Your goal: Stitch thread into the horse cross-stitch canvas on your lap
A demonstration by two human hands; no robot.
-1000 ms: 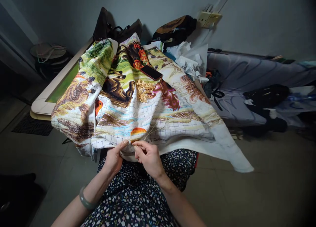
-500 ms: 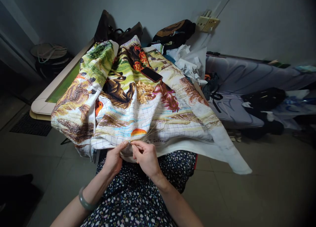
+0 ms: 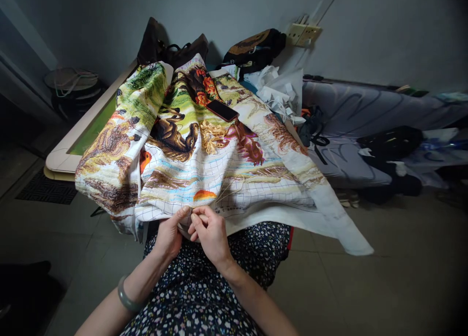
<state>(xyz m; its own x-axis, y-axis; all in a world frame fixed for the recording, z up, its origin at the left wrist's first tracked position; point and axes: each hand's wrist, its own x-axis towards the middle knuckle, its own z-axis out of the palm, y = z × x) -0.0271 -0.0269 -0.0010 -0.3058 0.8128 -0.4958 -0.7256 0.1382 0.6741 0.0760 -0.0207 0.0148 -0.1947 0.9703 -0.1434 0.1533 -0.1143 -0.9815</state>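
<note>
A large cross-stitch cloth [image 3: 204, 146] with a colourful stitched picture and a printed grid is draped over a table and hangs toward my lap. My left hand [image 3: 168, 233] pinches the cloth's near white edge from below, thumb on top. Right beside it, my right hand [image 3: 209, 231] has its fingertips closed at the same edge, apparently on a needle too small to make out. A pale thread [image 3: 228, 187] loops across the cloth above my right hand. A dark phone [image 3: 222, 110] lies on the cloth further back.
Bags [image 3: 171, 48] and a dark cap-like item [image 3: 256, 46] sit against the wall behind the cloth. White crumpled fabric [image 3: 281, 89] and a grey covered bed [image 3: 365, 116] with dark clothes lie to the right. A cream framed board [image 3: 73, 146] juts out left. Tiled floor lies around my floral-skirted lap [image 3: 204, 287].
My right hand has shifted slightly left and closer to my left hand at the cloth's edge. The cloth and the left hand have hardly moved.
</note>
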